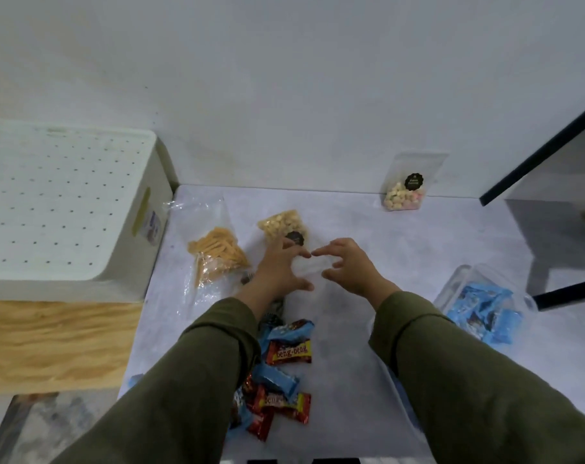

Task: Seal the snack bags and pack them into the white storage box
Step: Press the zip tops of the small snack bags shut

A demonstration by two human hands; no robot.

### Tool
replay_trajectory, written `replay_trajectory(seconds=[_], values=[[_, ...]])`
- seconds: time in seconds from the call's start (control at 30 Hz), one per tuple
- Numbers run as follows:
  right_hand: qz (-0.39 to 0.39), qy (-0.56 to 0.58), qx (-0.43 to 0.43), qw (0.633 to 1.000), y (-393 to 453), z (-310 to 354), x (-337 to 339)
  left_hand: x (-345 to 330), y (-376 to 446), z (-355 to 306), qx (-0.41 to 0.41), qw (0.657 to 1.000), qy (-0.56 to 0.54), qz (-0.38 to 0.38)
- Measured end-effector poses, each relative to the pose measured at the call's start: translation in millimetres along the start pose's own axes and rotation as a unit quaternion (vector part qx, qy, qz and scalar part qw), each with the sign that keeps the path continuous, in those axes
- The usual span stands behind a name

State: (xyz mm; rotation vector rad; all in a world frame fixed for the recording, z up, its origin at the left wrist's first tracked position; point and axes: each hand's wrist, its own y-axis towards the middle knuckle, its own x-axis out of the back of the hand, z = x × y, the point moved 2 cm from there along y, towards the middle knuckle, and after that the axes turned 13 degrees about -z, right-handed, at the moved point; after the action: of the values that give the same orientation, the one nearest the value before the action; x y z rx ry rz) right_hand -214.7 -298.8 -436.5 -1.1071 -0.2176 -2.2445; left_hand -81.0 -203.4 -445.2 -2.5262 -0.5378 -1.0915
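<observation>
Head view: red wrappers (289, 351) at near centre reading "beng-beng", among blue ones. Left hand (279, 267) and right hand (349, 267) both open with fingers spread and curled, resting on the clear top of a snack bag (282, 226) with pale round pieces and a black label, writing unreadable. Lying flat mid-surface (368, 329). White storage box (60, 202) far left, lid on.

Soft, even, slightly dim light — faint shadows, mild overall blur, wide-angle bending at the edges.
</observation>
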Motion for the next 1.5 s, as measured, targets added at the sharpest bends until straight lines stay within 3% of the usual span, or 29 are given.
replay_trajectory(seconds=[0.17,0.33,0.57,0.7,1.07,1.33,1.5], values=[[0.009,0.0,0.01,1.0,5.9,-7.3,-8.5,-9.3,0.4,4.2,-0.011,0.999,0.022,-0.024],[-0.001,0.015,0.013,1.0,9.8,-6.2,-4.1,-1.4,1.2,1.9,-0.017,0.993,-0.016,-0.117],[-0.109,0.039,0.053,0.992,10.6,27.5,34.7,34.6,2.6,-28.3,-0.018,0.967,-0.097,-0.236],[-0.152,0.075,0.046,0.985,16.1,48.9,70.6,61.5,7.0,-59.0,0.002,0.957,-0.153,-0.248],[-0.251,0.106,0.092,0.958,11.0,105.0,165.5,124.0,11.5,-147.8,-0.075,0.939,-0.2,-0.268],[-0.294,0.09,0.122,0.944,4.3,126.7,200.2,144.1,10.9,-193.9,-0.138,0.934,-0.161,-0.288],[-0.302,0.088,0.12,0.942,6.7,128.6,206.5,150.9,16.0,-200.4,-0.137,0.936,-0.133,-0.296]])
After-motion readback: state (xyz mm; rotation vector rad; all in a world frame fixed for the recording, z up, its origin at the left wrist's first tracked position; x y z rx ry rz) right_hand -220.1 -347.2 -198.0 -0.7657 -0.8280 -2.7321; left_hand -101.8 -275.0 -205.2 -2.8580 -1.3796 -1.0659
